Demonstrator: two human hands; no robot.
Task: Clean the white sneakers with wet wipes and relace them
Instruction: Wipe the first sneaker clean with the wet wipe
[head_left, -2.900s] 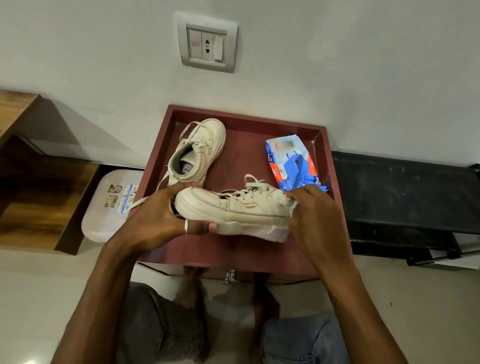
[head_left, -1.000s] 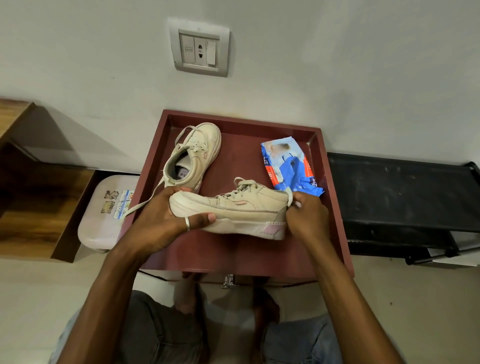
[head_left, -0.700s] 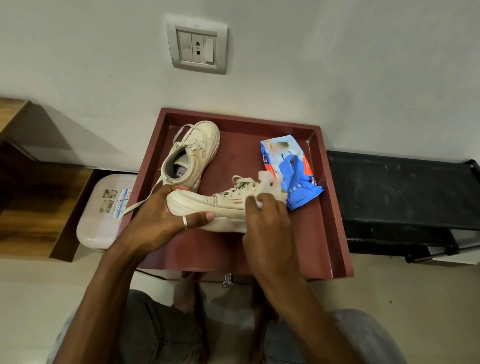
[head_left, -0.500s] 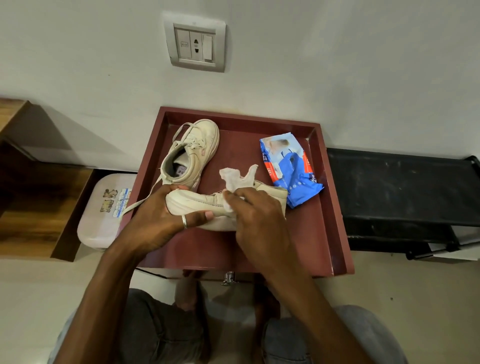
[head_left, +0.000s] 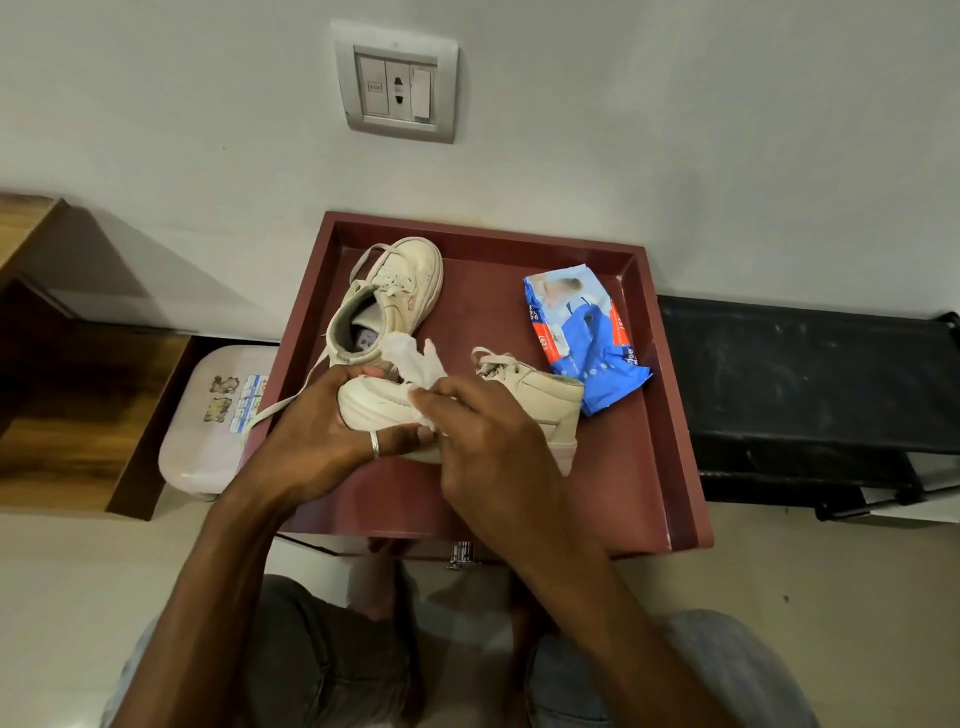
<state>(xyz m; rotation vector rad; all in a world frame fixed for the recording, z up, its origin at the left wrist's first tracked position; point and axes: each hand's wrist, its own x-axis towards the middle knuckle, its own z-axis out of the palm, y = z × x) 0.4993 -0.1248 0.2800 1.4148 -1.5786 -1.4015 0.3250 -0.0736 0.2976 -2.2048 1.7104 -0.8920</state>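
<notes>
Sneakers are both at the maroon bench (head_left: 662, 431). The near sneaker (head_left: 540, 402) is being held sideways over the front of it, toe to the left and heel to the right. The far sneaker (head_left: 402, 288) is standing behind, toe toward the wall.

The left hand (head_left: 322, 439) is gripping the near sneaker's toe, its fingers (head_left: 345, 375) curling round it. The right hand (head_left: 491, 452) is pinching a crumpled white wipe (head_left: 415, 364) against the upper, fingers (head_left: 447, 397) bent onto it. The blue pack (head_left: 582, 338) is lying just beside the heel. A loose lace (head_left: 272, 410) is trailing over the bench's left edge.
</notes>
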